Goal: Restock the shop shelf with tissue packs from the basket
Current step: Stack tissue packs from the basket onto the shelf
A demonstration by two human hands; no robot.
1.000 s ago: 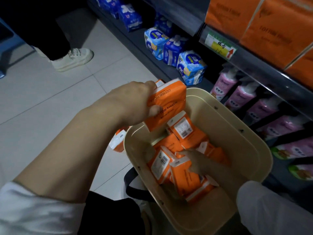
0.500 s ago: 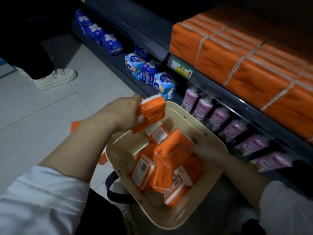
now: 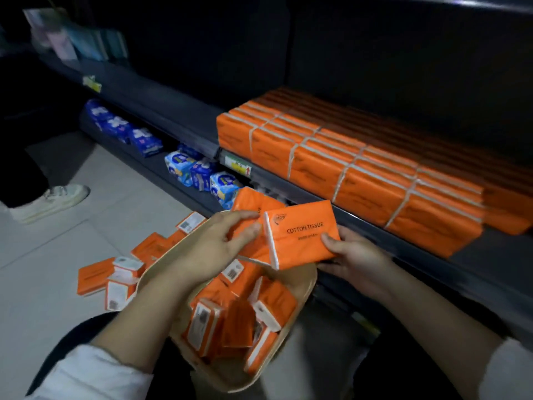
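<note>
My right hand (image 3: 353, 255) holds an orange tissue pack (image 3: 301, 235) marked COTTON TISSUE, thumb on its face. My left hand (image 3: 213, 246) grips a second orange pack (image 3: 253, 203) right beside it, and the two packs touch above the basket. The cream basket (image 3: 305, 287) sits below my hands with several orange packs (image 3: 245, 310) inside. On the dark shelf (image 3: 363, 223) to the right, rows of the same orange packs (image 3: 346, 160) lie stacked.
Several orange packs (image 3: 115, 272) lie on the tiled floor left of the basket. Blue packages (image 3: 202, 171) fill the lowest shelf. Another person's white shoe (image 3: 49, 200) stands at the far left. The shelf left of the orange stack is bare.
My right hand has lifted a pack out of the basket and brought it up beside the pack in my left hand. The view has swung up toward the shelf.
</note>
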